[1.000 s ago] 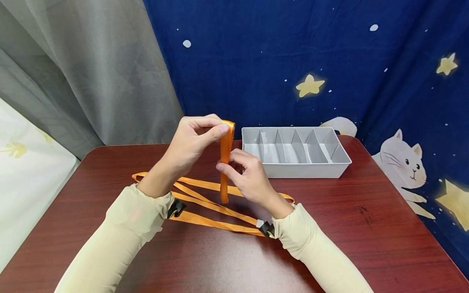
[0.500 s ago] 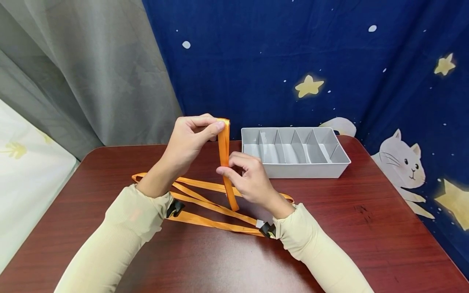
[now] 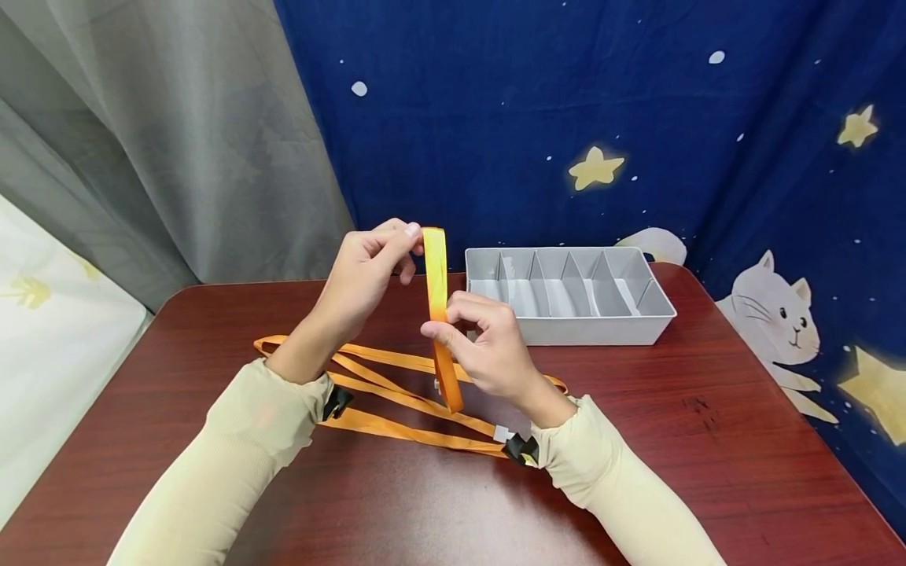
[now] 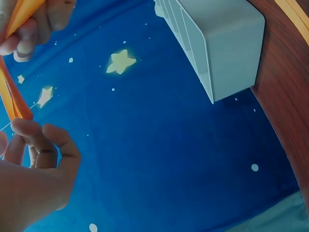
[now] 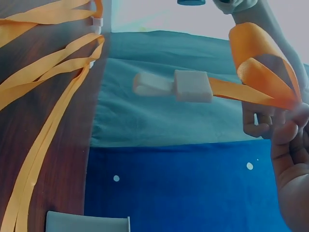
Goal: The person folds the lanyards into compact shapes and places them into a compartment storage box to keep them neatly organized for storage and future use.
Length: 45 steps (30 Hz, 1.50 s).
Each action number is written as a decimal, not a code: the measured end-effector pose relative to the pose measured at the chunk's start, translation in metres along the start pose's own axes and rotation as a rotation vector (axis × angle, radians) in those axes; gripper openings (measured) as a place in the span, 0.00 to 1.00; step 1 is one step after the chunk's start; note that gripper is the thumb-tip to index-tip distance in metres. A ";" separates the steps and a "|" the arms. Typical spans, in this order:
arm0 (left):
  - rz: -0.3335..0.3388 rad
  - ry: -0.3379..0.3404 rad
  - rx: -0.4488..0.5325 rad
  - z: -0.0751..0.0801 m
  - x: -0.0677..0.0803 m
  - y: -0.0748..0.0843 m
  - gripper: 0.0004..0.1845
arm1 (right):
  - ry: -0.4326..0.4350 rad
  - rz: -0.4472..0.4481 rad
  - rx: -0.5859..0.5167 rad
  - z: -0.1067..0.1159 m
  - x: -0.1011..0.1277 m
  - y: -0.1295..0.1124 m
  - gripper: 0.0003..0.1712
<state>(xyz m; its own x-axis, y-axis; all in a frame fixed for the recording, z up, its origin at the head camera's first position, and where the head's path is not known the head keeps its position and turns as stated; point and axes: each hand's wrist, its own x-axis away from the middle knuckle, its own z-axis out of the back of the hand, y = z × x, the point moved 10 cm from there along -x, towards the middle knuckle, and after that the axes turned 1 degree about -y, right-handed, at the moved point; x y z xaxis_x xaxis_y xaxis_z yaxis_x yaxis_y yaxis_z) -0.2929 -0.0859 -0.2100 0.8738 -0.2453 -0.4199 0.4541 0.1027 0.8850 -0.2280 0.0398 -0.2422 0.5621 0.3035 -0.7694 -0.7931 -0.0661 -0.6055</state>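
A folded orange lanyard hangs upright between my hands above the table. My right hand pinches its folded layers near the middle, thumb in front. At the top fold my left hand touches the strap's left edge with bent fingers; whether it still pinches is unclear. In the right wrist view, a pale plastic buckle sticks out from the held strap, and a wide loop rises above the fingers. Beneath my hands, more orange lanyards lie stretched across the tabletop, partly hidden by the wrists.
A grey divided tray stands at the table's back right, its compartments facing up. The dark red table ends at a blue star-print curtain, with a grey curtain to the left.
The left thumb has slid off the strap's face toward its left edge. The strap has turned to show a broader, brighter side, and its lower end has swung right. My right hand keeps its pinch.
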 end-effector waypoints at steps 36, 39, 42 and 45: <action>0.081 -0.246 -0.171 -0.047 0.027 -0.054 0.20 | 0.234 0.092 -0.002 0.049 -0.007 -0.012 0.23; 0.089 -0.258 -0.138 -0.053 0.030 -0.056 0.20 | 0.259 0.096 0.018 0.053 -0.007 -0.011 0.23; 0.079 -0.265 -0.113 -0.057 0.034 -0.054 0.21 | 0.271 0.100 0.040 0.055 -0.007 -0.010 0.23; 0.044 -0.288 -0.088 -0.062 0.038 -0.051 0.20 | 0.270 0.108 0.052 0.055 -0.008 -0.010 0.23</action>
<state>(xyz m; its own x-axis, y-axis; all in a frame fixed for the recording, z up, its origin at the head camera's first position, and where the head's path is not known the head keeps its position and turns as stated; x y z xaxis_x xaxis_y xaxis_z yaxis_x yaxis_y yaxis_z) -0.2719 -0.0411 -0.2836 0.8134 -0.5005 -0.2966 0.4416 0.1993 0.8748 -0.2372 0.0901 -0.2189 0.5100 0.0335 -0.8595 -0.8590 -0.0330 -0.5110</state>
